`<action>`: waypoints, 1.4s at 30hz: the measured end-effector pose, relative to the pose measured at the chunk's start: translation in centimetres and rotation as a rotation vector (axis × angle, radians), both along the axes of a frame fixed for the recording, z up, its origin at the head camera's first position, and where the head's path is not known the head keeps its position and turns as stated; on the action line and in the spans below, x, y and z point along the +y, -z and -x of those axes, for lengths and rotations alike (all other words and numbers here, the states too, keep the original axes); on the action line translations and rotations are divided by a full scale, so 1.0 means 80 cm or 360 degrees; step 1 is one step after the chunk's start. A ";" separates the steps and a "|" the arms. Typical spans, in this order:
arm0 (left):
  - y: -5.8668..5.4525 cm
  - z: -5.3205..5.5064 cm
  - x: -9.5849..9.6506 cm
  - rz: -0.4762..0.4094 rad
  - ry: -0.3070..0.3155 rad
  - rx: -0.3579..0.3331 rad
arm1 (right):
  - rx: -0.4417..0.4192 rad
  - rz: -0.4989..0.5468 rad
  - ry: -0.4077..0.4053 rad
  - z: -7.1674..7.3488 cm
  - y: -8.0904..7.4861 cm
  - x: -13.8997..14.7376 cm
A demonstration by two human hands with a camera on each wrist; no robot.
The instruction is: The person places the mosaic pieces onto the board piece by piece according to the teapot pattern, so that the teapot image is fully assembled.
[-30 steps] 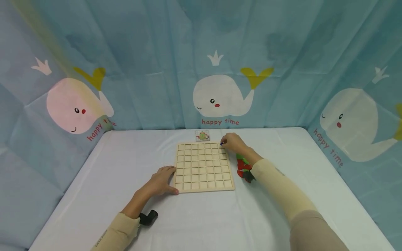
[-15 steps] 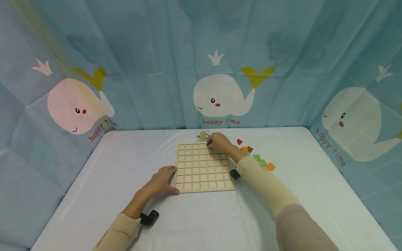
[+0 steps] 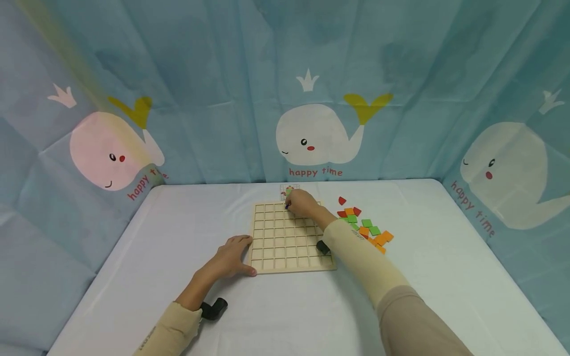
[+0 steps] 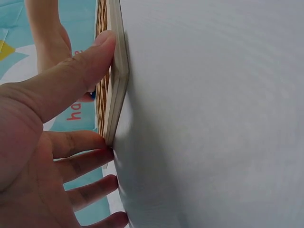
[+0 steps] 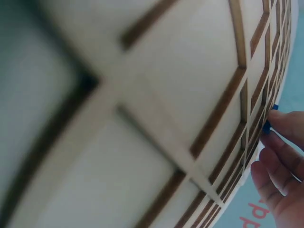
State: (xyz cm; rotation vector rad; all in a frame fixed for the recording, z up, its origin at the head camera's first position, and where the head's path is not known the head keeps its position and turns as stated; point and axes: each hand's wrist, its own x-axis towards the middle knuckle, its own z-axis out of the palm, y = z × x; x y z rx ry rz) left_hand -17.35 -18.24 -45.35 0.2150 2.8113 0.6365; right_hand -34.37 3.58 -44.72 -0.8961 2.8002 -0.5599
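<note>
A pale wooden board [image 3: 285, 242] divided into a grid of square cells lies on the table. My left hand [image 3: 231, 257] rests at its near left corner. In the left wrist view the thumb [image 4: 90, 59] lies against one edge of the board, and the straight fingers spread along another. My right hand [image 3: 304, 203] reaches across to the far row of cells, pinching a small blue piece [image 5: 267, 126] between thumb and fingertips. The blue piece is right at the board's far edge; the fingers cover most of it.
Beyond the board lies a small picture card [image 3: 283, 192], partly behind my right hand. Loose red, green and orange tiles [image 3: 375, 231] are scattered right of the board, some hidden by my forearm. A whale-print curtain [image 3: 231, 143] stands behind the white table [image 3: 191, 212].
My right hand has moved left along the board's far edge with the blue piece, and its forearm has uncovered more of the loose tiles. The left hand stays at the corner.
</note>
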 end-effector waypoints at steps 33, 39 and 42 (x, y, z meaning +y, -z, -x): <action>0.003 -0.003 -0.001 -0.0005 0.0026 0.0005 | 0.0000 -0.0002 0.0117 -0.014 -0.031 0.114; 0.004 -0.001 -0.003 0.0007 0.0018 0.0004 | -0.0033 -0.0021 0.0225 -0.009 -0.024 0.153; 0.004 0.000 -0.003 0.0008 0.0014 -0.0001 | -0.0078 -0.0044 0.0281 -0.007 -0.017 0.167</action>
